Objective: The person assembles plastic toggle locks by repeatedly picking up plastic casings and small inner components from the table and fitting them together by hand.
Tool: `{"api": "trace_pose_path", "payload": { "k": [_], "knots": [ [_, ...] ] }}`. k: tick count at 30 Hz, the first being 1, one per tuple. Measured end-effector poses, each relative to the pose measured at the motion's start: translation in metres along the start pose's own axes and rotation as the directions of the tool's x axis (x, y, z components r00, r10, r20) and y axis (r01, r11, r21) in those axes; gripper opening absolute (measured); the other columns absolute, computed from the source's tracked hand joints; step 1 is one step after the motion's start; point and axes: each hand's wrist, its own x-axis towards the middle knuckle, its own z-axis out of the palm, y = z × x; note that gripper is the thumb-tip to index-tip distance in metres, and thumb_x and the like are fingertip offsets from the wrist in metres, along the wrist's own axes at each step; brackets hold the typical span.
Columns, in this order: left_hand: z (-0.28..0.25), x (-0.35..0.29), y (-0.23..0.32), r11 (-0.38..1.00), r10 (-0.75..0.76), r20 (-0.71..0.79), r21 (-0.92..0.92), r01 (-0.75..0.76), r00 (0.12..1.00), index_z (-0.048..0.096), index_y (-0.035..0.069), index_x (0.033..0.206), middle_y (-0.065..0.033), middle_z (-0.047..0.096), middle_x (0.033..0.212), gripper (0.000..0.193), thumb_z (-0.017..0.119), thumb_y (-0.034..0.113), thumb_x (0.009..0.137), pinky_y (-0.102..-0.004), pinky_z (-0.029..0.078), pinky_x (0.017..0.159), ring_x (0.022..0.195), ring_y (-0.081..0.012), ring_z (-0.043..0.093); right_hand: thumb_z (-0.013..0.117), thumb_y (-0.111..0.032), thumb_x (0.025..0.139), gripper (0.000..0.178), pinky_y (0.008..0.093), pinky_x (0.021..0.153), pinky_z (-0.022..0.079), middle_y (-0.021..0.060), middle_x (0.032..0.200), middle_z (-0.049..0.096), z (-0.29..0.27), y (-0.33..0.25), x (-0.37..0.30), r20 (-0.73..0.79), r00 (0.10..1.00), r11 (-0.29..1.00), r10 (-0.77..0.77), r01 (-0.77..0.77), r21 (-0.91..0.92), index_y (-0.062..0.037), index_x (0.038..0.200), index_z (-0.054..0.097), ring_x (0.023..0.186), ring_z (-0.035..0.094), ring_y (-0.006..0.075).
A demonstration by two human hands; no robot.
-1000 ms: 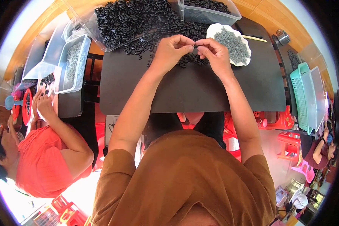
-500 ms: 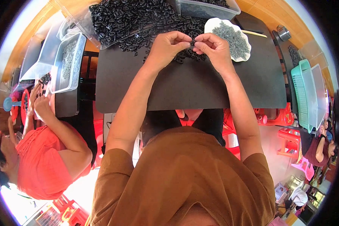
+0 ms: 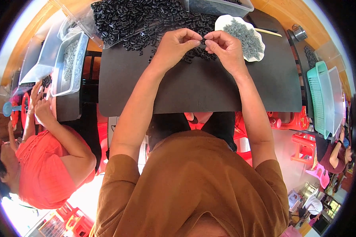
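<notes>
Left hand: your left hand [image 3: 173,46] is raised near the table's far side, thumb and forefinger pinched on a small black part [image 3: 203,41].
Right hand: your right hand [image 3: 228,46] faces it, thumb and forefinger pinched on the same part; the other fingers curl in.
Part: between your two sets of fingertips, in front of the heap; too small to read its detail.
Heap: loose black ovals [image 3: 134,23] with holes, spread beyond your hands, a few strays nearer your wrists.
Dish: white, wavy-rimmed dish [image 3: 261,55], just beside your right hand, filled with small grey bits [image 3: 241,37].
Stick: pale stick [image 3: 269,32], right of the dish.
Bin: clear bin [image 3: 221,8], beyond the dish, partly cut off by the upper edge.
Table: dark table [image 3: 197,89], bare between your forearms.
Right side: green basket [image 3: 316,98] and metal cup [image 3: 299,33], well apart from your hands.
Left side: a co-worker in a coral top [image 3: 53,170], hands near a clear tub [image 3: 80,65].
</notes>
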Motion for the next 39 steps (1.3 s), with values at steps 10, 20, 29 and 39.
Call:
{"api": "trace_pose_path", "payload": {
  "k": [10, 20, 29, 39],
  "knots": [
    [-0.0003, 0.0011, -0.0040, 0.998, 0.046, -0.012, -0.039, -0.047, 0.999, 0.069, 0.001, 0.098, -0.0040, 0.069, 0.088, 0.015, 0.068, 0.008, 0.084, -0.0253, 0.050, 0.075, 0.081, -0.0094, 0.062, 0.063, -0.004, 0.089, 0.011, 0.0211, 0.067, 0.053, 0.0015, 0.083, 0.067, 0.0002, 0.0007, -0.0001, 0.016, 1.000, 1.000, -0.007, 0.007, -0.023, -0.0015, 0.100, 0.066, 0.073, 0.063, 0.0067],
    [-0.0026, 0.0006, 0.0005, 0.998, 0.042, 0.004, 0.046, -0.042, 0.999, 0.069, 0.001, 0.096, -0.0044, 0.069, 0.087, 0.014, 0.069, 0.008, 0.084, -0.0259, 0.051, 0.075, 0.080, -0.0104, 0.063, 0.065, -0.004, 0.088, 0.011, 0.0212, 0.066, 0.052, 0.0015, 0.082, 0.067, 0.0001, -0.0020, -0.0001, 0.004, 1.000, 0.999, -0.007, 0.007, -0.031, -0.0014, 0.098, 0.066, 0.072, 0.063, 0.0066],
    [-0.0022, 0.0002, 0.0009, 0.995, 0.071, 0.011, 0.070, -0.072, 0.997, 0.069, 0.001, 0.096, -0.0049, 0.070, 0.086, 0.014, 0.068, 0.006, 0.083, -0.0261, 0.051, 0.074, 0.079, -0.0108, 0.064, 0.065, -0.004, 0.088, 0.011, 0.0210, 0.066, 0.052, 0.0013, 0.082, 0.067, -0.0002, 0.0007, -0.0004, 0.008, 1.000, 0.999, -0.013, 0.014, -0.030, -0.0014, 0.098, 0.066, 0.072, 0.063, 0.0063],
    [-0.0023, 0.0005, 0.0009, 0.992, 0.068, 0.009, 0.109, -0.069, 0.998, 0.069, 0.001, 0.096, -0.0057, 0.070, 0.086, 0.014, 0.069, 0.006, 0.083, -0.0264, 0.051, 0.075, 0.080, -0.0118, 0.065, 0.066, -0.004, 0.087, 0.010, 0.0208, 0.066, 0.052, 0.0005, 0.080, 0.068, -0.0003, 0.0033, -0.0005, 0.009, 0.999, 0.997, -0.044, 0.045, -0.066, -0.0019, 0.096, 0.067, 0.072, 0.063, 0.0056]
  ]
}}
